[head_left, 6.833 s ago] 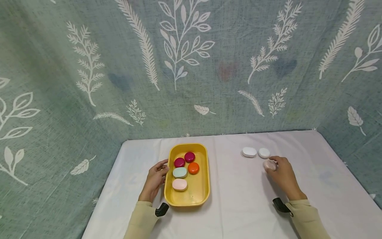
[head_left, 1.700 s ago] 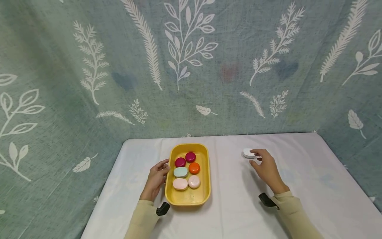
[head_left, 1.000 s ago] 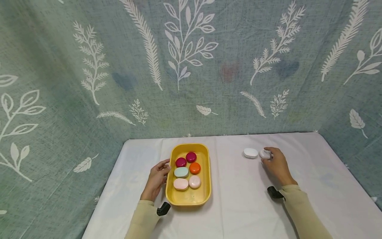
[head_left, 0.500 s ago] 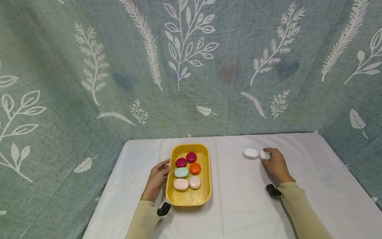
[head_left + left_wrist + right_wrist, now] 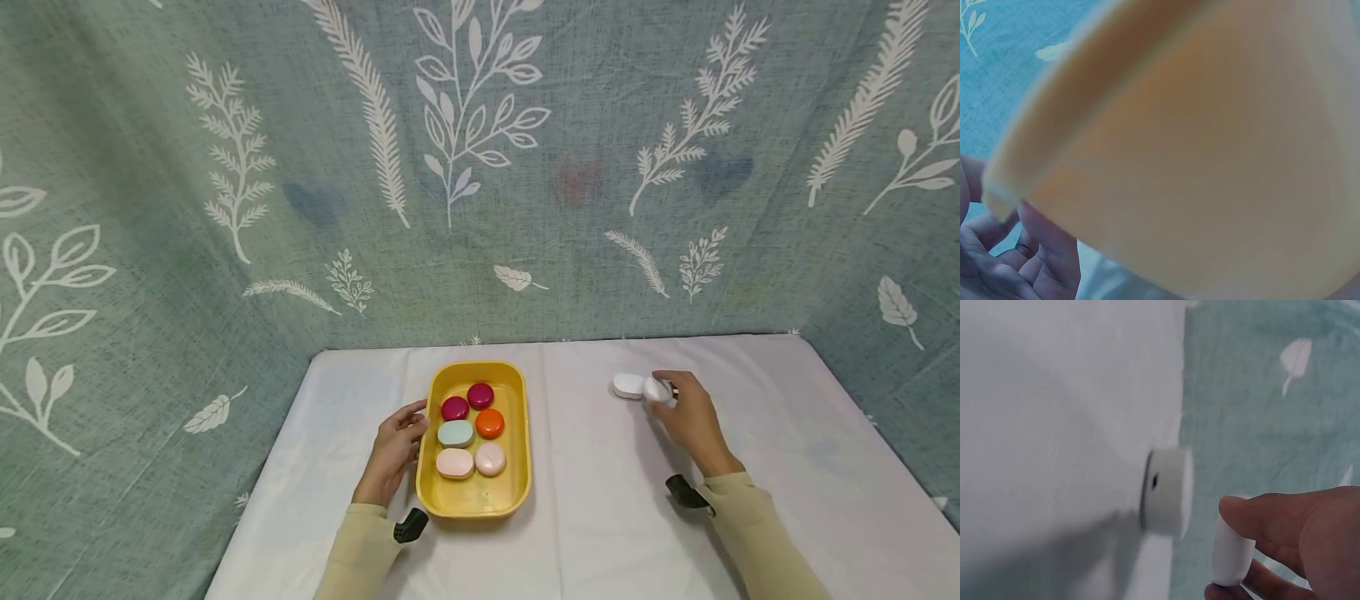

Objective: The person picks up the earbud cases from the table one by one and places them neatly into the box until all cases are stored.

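In the head view my right hand (image 5: 692,422) pinches a small round white case (image 5: 657,390) between thumb and fingers, raised off the cloth. The right wrist view shows the thumb on one side of this case (image 5: 1231,553) and fingertips below. Close to its left lies an oval white case (image 5: 627,386); the right wrist view shows a small dark slot in that case's side (image 5: 1171,494). My left hand (image 5: 392,454) rests relaxed against the left wall of a yellow tray (image 5: 522,467), its fingertips touching near the rim. In the left wrist view the tray's wall (image 5: 1210,156) hides much.
Inside the tray are two magenta round cases (image 5: 480,396), an orange one (image 5: 490,423), a pale green oval one (image 5: 455,433), a pink oval one (image 5: 454,463) and a pale pink round one (image 5: 491,459). White cloth (image 5: 592,500) covers the table; a patterned green curtain (image 5: 480,308) stands behind.
The pale pink round case went from the right hand into the tray. Then the right hand took the round white case, now lifted slightly leftward. The left hand stays at the tray.
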`<state>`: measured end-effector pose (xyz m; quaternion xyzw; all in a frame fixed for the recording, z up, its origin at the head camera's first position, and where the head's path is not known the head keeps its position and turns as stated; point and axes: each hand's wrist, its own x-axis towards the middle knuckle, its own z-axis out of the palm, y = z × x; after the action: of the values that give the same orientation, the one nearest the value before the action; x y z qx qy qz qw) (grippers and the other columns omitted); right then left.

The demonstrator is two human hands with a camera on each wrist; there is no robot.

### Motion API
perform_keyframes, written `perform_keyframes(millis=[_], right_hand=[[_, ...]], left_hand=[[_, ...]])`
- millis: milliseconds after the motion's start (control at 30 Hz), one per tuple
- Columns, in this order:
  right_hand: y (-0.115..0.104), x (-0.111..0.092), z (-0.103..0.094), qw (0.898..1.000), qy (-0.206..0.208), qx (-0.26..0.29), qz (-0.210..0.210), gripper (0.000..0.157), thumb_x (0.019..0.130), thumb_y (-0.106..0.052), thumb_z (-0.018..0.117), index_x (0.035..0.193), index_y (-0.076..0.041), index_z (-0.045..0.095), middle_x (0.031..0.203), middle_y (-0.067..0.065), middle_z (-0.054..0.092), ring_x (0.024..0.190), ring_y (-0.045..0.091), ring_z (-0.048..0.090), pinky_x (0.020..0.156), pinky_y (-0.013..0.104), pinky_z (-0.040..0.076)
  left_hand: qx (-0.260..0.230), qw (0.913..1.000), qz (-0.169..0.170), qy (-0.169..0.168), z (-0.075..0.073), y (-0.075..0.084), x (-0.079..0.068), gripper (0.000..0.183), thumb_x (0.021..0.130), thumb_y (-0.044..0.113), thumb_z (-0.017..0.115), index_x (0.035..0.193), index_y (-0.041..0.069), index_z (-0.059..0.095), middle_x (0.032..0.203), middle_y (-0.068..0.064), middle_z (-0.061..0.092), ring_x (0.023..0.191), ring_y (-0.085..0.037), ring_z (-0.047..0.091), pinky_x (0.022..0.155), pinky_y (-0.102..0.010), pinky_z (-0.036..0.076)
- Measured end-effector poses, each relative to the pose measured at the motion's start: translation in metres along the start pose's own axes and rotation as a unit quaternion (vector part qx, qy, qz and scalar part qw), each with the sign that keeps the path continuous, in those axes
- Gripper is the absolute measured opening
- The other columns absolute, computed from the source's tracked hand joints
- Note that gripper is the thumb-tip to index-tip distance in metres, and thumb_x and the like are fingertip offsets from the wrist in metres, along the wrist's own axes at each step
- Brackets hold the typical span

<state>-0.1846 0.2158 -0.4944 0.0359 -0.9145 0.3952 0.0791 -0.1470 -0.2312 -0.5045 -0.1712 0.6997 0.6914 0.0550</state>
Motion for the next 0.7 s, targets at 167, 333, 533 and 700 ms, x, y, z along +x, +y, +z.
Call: perform_keyframes(millis=[167,333,533,700], right_hand=[[-0.017,-0.007,0.009,0.997,0.020,0.002,-0.068,0.047,0.088,0.013,0.075,0.133,0.014,0.060,0.133,0.036,0.056,0.119,0.053,0.058,0.096,0.063,0.051],[-0.036,-0.014,0.026,0.991,0.023,0.008,-0.133,0.050,0.082,0.016,0.080,0.129,0.011,0.063,0.127,0.031,0.061,0.114,0.048,0.063,0.094,0.059,0.055],[-0.059,-0.023,0.047,0.984,0.000,0.021,-0.175,0.053,0.079,0.016,0.083,0.128,0.007,0.065,0.126,0.024,0.064,0.115,0.042,0.065,0.092,0.055,0.057],[-0.078,-0.027,0.064,0.980,-0.025,0.029,-0.194,0.052,0.079,0.013,0.086,0.126,0.002,0.067,0.125,0.017,0.067,0.113,0.033,0.066,0.089,0.049,0.058]], left_hand=[[-0.002,1.0000,-0.001,-0.001,-0.001,-0.001,0.000,0.042,0.108,0.009,0.057,0.150,0.004,0.056,0.113,-0.008,0.055,0.082,-0.013,0.056,0.059,-0.020,0.048],[-0.005,1.0000,-0.001,0.000,0.000,-0.001,0.000,0.041,0.108,0.008,0.057,0.149,0.004,0.057,0.113,-0.009,0.056,0.079,-0.012,0.056,0.058,-0.020,0.048],[-0.004,1.0000,-0.002,-0.002,0.000,-0.001,0.000,0.042,0.108,0.009,0.058,0.150,0.005,0.056,0.114,-0.009,0.055,0.076,-0.012,0.054,0.058,-0.021,0.047],[-0.006,1.0000,-0.002,-0.002,0.000,-0.001,0.000,0.042,0.108,0.009,0.058,0.150,0.005,0.056,0.113,-0.008,0.055,0.078,-0.012,0.053,0.058,-0.021,0.047]])
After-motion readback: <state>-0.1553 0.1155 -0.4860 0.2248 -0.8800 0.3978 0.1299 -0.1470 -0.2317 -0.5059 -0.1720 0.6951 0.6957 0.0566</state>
